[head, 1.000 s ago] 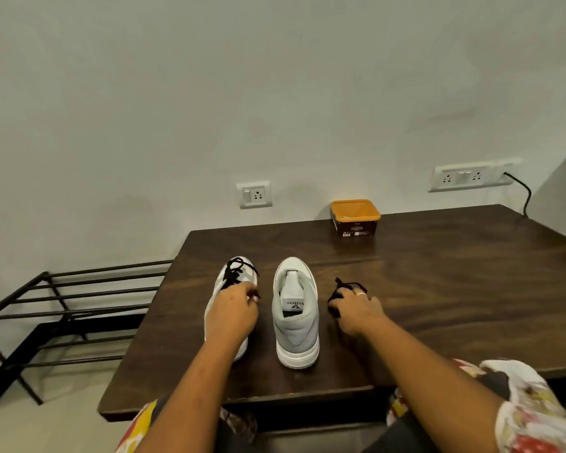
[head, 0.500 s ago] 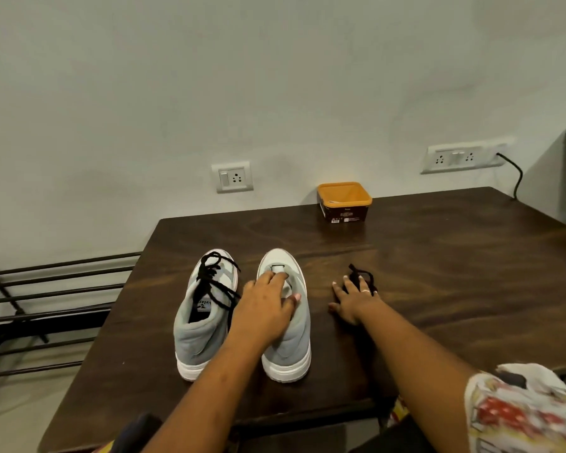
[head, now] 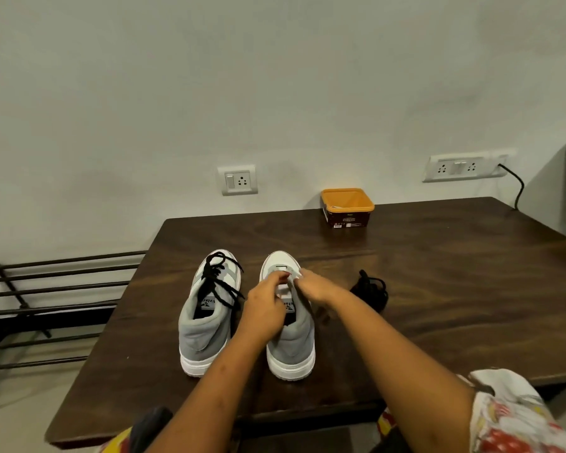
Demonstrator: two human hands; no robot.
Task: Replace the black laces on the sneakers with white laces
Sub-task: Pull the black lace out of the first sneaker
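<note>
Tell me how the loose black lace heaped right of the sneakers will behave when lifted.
The loose black lace lies crumpled on the dark wooden table, so it is probably floppy and would dangle. It looks thin, likely very light. Its loops may tangle.

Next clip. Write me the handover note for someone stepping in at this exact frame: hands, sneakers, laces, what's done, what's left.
Left hand and right hand: fingertips meet over the tongue of the right sneaker; whether they pinch anything is unclear.
Right sneaker: no lace in it. A loose black lace lies bunched on the table to its right.
Left sneaker: laced in black.
Done: one black lace out.
Left: unlace the left sneaker, thread white laces into both. No white lace is plainly in view.
</note>
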